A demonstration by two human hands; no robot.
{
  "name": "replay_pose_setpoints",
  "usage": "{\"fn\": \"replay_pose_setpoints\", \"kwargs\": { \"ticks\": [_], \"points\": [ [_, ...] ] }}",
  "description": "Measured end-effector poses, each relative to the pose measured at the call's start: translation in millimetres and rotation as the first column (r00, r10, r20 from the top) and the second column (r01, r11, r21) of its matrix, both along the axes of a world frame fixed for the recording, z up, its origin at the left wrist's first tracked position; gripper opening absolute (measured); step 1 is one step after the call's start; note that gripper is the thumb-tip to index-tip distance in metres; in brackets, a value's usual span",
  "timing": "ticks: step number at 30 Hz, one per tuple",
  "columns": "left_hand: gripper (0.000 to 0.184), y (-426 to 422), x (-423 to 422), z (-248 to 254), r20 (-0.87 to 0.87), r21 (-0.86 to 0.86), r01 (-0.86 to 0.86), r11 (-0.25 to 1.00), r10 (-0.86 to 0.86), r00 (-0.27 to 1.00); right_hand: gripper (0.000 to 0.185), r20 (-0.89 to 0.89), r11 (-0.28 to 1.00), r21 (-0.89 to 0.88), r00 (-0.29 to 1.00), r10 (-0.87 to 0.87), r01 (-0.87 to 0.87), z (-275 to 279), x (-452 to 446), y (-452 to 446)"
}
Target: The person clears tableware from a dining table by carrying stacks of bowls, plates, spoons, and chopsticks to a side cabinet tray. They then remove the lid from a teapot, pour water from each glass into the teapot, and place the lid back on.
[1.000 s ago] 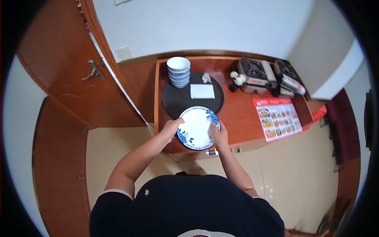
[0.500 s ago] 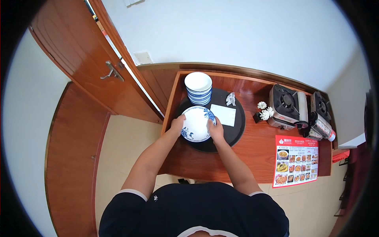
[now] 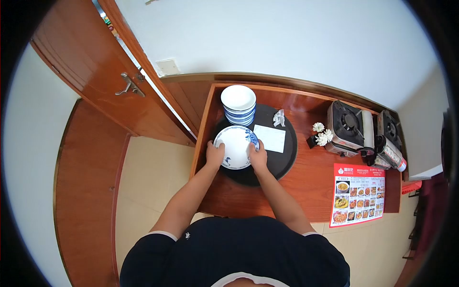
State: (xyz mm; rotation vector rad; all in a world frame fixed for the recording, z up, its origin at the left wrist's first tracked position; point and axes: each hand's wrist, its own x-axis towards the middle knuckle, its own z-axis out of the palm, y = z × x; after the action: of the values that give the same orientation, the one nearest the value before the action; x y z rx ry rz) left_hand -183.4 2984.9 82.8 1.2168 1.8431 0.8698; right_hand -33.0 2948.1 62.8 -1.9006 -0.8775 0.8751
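A dark navy top [image 3: 234, 246] fills the bottom center of the frame, its 2 short sleeves [image 3: 146, 248] edged in pale trim [image 3: 165, 234]. A matching band [image 3: 248, 276] rounds the neckline at the lower edge; 1 small white emblem [image 3: 187, 236], too small to make out, sits near the left sleeve.

Bowl stack [image 3: 238, 106] on tray [image 3: 280, 165], behind dish [image 3: 235, 148]; menu [image 3: 358, 195] to right.

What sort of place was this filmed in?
Probably a restaurant's dining room or side room: a menu with food photos, portable stoves and stacked bowls on a tray suggest it.
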Motion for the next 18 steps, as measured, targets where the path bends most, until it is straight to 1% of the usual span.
{"fn": "replay_pose_setpoints", "kwargs": {
  "ticks": [1,2,3,5,6,7,9,11,12,13,14,15,16,17,18],
  "points": [
    [0.049,-8.8,1.9,15.3,0.010,-0.002,0.013,1.000,-0.013,1.000,0.046,0.033,1.000,0.009,0.999,0.008,-0.009,1.0,0.2,0.1],
    [0.052,-18.5,0.6,32.1,-0.074,0.130,0.099,0.987,-0.090,0.993,0.049,0.065,1.000,-0.016,0.998,0.022,-0.021,2.6,0.6,-0.6],
    [0.055,-28.3,-0.8,52.3,-0.162,0.255,0.192,0.948,-0.154,0.975,0.049,0.081,1.000,-0.016,0.997,0.007,-0.006,2.5,3.8,-1.8],
    [0.052,-44.5,-13.8,80.1,-0.058,0.407,0.299,0.863,-0.302,0.951,0.055,-0.017,0.992,0.081,0.995,0.097,-0.095,-5.8,8.3,-2.1],
    [0.051,-57.3,-21.4,100.7,-0.129,0.470,0.349,0.811,-0.328,0.936,0.059,-0.133,0.996,0.076,0.990,0.056,-0.046,-18.7,12.9,-2.7],
    [0.051,-69.7,-28.9,112.8,-0.117,0.480,0.355,0.802,-0.342,0.932,0.059,-0.118,0.996,0.082,0.992,0.041,-0.031,-7.9,16.0,-15.3],
    [0.049,-92.8,-50.9,123.5,-0.171,0.631,0.444,0.636,-0.444,0.879,0.057,-0.182,0.990,0.142,0.982,0.049,-0.023,28.5,14.6,-56.5],
    [0.049,-118.3,-72.0,116.4,-0.205,0.644,0.523,0.559,-0.532,0.821,0.055,-0.169,0.975,0.211,0.985,-0.030,0.066,27.2,15.7,-109.4],
    [0.049,-131.1,-81.7,113.1,-0.231,0.664,0.562,0.493,-0.580,0.781,0.050,-0.080,0.970,0.224,0.994,-0.073,0.089,26.1,16.5,-143.7],
    [0.049,-146.2,-92.1,110.8,-0.257,0.683,0.603,0.414,-0.636,0.728,0.044,0.073,0.964,0.191,0.977,-0.202,0.185,14.7,12.6,-184.9],
    [0.049,-156.1,-100.6,107.5,-0.260,0.686,0.638,0.350,-0.701,0.664,0.037,0.150,0.944,0.134,0.936,-0.319,0.301,-7.8,8.6,-226.3],
    [0.048,-160.6,-111.9,102.4,-0.262,0.689,0.672,0.272,-0.770,0.581,0.032,0.166,0.914,0.133,0.901,-0.401,0.383,-18.1,-4.8,-271.2],
    [0.048,-156.9,-124.6,94.7,-0.273,0.695,0.697,0.179,-0.830,0.486,0.028,0.312,0.874,0.016,0.828,-0.466,0.486,-22.4,-25.7,-314.2],
    [0.049,-158.1,-131.1,90.9,-0.284,0.692,0.710,0.129,-0.856,0.432,0.024,0.351,0.811,-0.019,0.763,-0.542,0.585,-18.0,-51.6,-355.3],
    [0.050,-163.3,-137.5,84.1,-0.283,0.697,0.712,0.081,-0.882,0.377,0.023,0.374,0.709,-0.047,0.670,-0.641,0.704,-24.8,-82.6,-393.0]
  ]
}}
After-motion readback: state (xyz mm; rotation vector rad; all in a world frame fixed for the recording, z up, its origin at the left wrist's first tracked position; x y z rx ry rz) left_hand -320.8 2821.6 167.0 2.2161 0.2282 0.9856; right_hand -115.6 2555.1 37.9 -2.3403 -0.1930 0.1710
